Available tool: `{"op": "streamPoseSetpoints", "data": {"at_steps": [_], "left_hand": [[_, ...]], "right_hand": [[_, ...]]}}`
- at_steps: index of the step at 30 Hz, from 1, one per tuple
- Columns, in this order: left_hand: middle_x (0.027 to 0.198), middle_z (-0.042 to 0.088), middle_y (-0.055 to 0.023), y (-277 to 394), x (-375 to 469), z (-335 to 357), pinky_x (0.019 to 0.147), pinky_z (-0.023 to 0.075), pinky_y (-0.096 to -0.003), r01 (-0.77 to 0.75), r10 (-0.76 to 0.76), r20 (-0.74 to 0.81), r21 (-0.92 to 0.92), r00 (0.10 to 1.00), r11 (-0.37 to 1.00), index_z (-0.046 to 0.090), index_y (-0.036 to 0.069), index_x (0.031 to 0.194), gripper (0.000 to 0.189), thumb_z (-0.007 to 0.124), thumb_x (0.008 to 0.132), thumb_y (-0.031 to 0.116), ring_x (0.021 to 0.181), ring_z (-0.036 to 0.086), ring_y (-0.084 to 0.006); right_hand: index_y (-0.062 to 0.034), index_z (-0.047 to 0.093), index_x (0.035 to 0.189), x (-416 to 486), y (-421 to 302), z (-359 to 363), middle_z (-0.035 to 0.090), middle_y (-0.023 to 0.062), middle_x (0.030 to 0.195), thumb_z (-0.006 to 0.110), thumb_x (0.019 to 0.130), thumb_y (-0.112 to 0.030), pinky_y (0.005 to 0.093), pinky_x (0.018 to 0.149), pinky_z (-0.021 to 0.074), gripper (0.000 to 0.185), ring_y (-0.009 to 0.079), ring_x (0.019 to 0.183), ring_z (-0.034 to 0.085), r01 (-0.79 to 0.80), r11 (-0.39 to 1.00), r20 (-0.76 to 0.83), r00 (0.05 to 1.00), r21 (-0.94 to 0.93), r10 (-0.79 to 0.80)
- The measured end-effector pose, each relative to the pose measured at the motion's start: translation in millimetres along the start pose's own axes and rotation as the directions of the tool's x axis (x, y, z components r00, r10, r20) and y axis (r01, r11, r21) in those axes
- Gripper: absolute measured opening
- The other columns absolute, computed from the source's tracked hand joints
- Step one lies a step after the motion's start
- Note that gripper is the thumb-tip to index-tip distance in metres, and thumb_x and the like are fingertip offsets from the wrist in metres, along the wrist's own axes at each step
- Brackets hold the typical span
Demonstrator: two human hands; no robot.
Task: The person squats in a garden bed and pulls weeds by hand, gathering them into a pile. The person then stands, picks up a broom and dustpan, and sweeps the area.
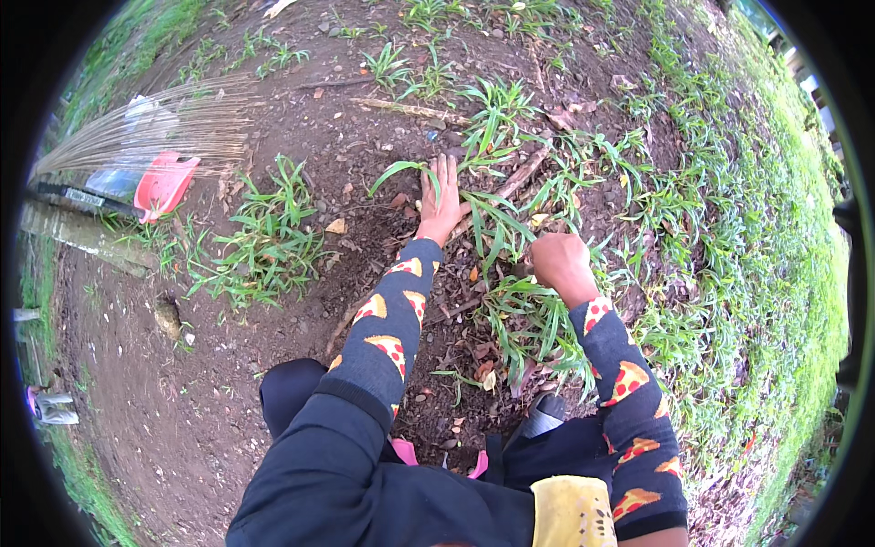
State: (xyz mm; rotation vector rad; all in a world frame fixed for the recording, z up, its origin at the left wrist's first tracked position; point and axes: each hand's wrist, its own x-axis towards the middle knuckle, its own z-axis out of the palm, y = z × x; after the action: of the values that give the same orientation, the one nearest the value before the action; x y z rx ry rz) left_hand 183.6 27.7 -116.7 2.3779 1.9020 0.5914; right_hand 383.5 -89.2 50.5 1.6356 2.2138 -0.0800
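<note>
My left hand lies palm down on the dark soil, fingers stretched out and thumb apart. A green leaf crosses the back of its fingers. To the right, my right hand is closed in a fist, and long grass blades run into it from the left. The fingertips are hidden beneath the fist. A leafy grass clump grows just below the right hand. Between the hands, a dry stick slants across the ground, partly covered by leaves.
At left, a stick broom lies over a clear plastic bag, beside a red plastic tool with a black handle. A concrete post lies below. Another grass clump stands left of my arm. A person is at far left.
</note>
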Motion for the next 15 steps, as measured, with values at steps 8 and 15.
{"op": "streamPoseSetpoints", "data": {"at_steps": [8,15], "left_hand": [[0.102,0.064,-0.0151,12,48,50,0.082,0.0462,-0.0377,0.13,-0.19,-0.023,-0.647,0.982,0.752,0.058,0.005,0.107,0.023,0.055,0.09,0.02,0.096,0.061,-0.0276],[0.083,0.059,-0.0027,-3,61,56,0.054,0.0388,-0.0258,0.346,-0.585,0.235,-0.935,0.776,0.083,0.058,0.004,0.107,0.029,0.049,0.097,0.03,0.061,0.047,-0.009]], "right_hand": [[-0.006,0.072,0.075,-1,3,2,0.069,0.0121,0.076,0.061,0.072,-0.01,0.0348,0.059,0.0542,0.012,0.0273,0.071,0.069,-0.039,0.999,-0.051,0.998,0.017,0.04],[-0.0063,0.072,0.074,-2,4,7,0.069,0.0124,0.075,0.061,0.071,-0.01,0.0357,0.058,0.0541,0.012,0.0275,0.069,0.069,-0.015,1.0,-0.102,0.995,0.023,0.018]]}}
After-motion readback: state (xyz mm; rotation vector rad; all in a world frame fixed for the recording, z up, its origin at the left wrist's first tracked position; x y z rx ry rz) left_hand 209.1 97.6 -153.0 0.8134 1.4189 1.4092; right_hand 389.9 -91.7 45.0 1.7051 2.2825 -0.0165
